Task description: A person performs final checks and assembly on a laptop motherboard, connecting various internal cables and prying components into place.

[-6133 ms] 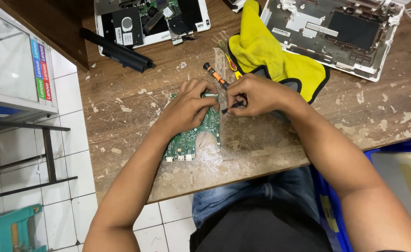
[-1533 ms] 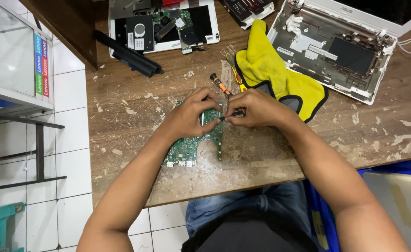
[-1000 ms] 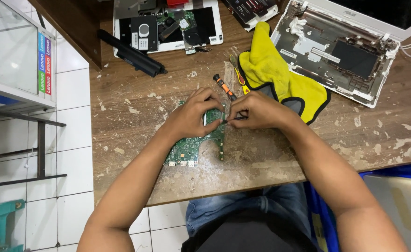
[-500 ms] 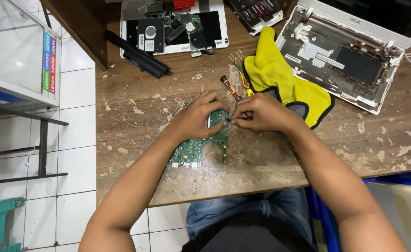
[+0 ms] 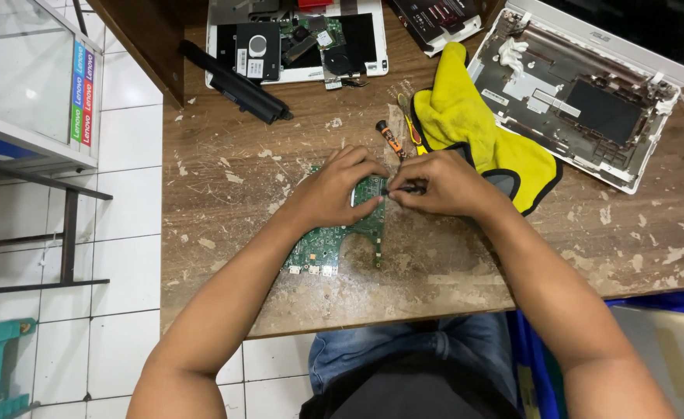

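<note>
Green motherboard [image 5: 334,237] lies flat on worn wooden desk [image 5: 451,264], near front edge. Left hand [image 5: 333,190] rests on the board's upper part, fingers curled over it. Right hand [image 5: 444,184] pinches a thin dark tool [image 5: 404,188], tip at the board's top right corner, just beside left fingertips. Orange-handled screwdriver [image 5: 390,139] lies just behind the hands, beside a yellow cloth [image 5: 478,140] with black trim. Opened white laptop base [image 5: 583,101] at far right, touching cloth edge or just beside it, cannot tell. Second opened white laptop chassis [image 5: 295,39] at top centre; black battery bar [image 5: 233,81] lies slanted at its left. Dark box [image 5: 435,19] at top. Blue jeans [image 5: 404,349] below desk edge.
</note>
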